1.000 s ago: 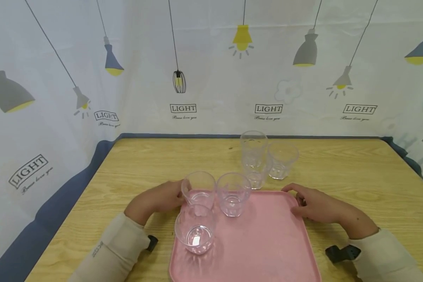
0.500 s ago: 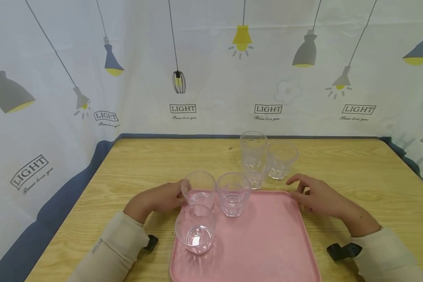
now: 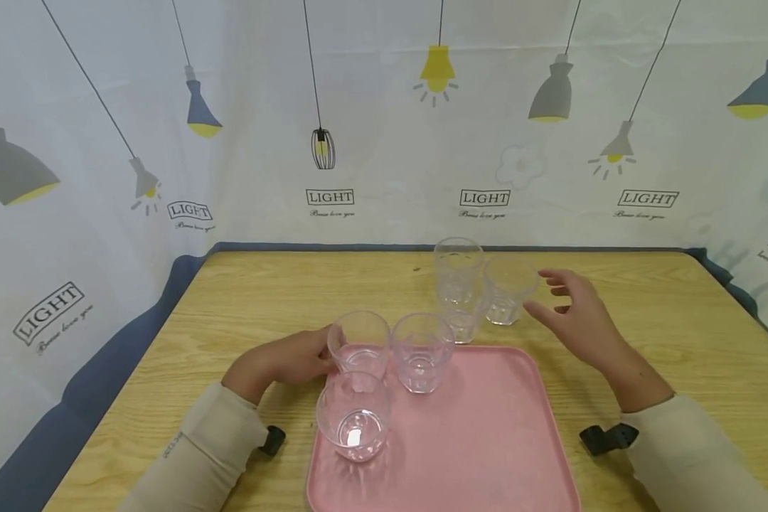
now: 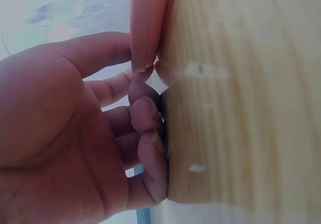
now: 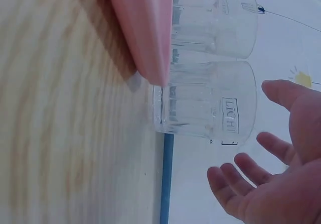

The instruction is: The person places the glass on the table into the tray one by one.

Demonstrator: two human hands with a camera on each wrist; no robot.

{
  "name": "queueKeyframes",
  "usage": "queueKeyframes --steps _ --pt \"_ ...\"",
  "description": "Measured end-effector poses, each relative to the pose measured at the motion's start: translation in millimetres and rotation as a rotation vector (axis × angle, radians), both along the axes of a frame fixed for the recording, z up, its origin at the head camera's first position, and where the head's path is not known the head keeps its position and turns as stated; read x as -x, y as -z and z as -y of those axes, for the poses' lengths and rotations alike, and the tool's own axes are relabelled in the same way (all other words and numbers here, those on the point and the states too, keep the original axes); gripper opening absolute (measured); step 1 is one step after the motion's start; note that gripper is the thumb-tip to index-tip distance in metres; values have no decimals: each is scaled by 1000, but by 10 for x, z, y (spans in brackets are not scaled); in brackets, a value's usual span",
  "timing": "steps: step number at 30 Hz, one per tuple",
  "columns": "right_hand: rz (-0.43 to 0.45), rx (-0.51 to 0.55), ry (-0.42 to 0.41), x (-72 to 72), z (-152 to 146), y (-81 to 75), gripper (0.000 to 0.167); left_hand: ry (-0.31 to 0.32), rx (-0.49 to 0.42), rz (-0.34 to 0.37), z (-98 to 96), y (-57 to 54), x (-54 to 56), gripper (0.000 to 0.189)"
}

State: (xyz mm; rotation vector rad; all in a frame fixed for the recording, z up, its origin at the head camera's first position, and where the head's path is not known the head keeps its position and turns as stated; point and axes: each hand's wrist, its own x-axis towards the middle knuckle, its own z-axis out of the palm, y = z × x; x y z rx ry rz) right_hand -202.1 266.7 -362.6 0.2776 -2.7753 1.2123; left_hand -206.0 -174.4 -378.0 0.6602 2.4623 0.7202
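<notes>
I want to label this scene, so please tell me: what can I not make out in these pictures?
Head view: near rim of the pink, rounded-corner, plastic-looking tray, cut off by the bottom edge.
Head view: lettering on the beige fabric left sleeve, too small and blurred.
Right wrist view: base of the clear, faceted, glass-or-plastic upper tumbler, hidden by the tray.
</notes>
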Motion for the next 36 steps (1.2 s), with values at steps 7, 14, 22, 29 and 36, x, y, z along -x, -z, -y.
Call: queueKeyframes --steps 7,14,22,29,36 --pt "113 40 -27 157 67 8 87 -13 -7 0 6 25 19 25" --pt "173 69 -34 222 88 57 97 -29 4 6 -4 21 18 33" --pt "231 73 -40 240 153 64 101 -23 2 -7 11 20 21 27" --pt "237 79 -10 213 173 55 101 -16 -8 -4 9 20 16 27" --pt "242 94 10 190 160 42 105 -19 -1 -9 15 16 10 31"
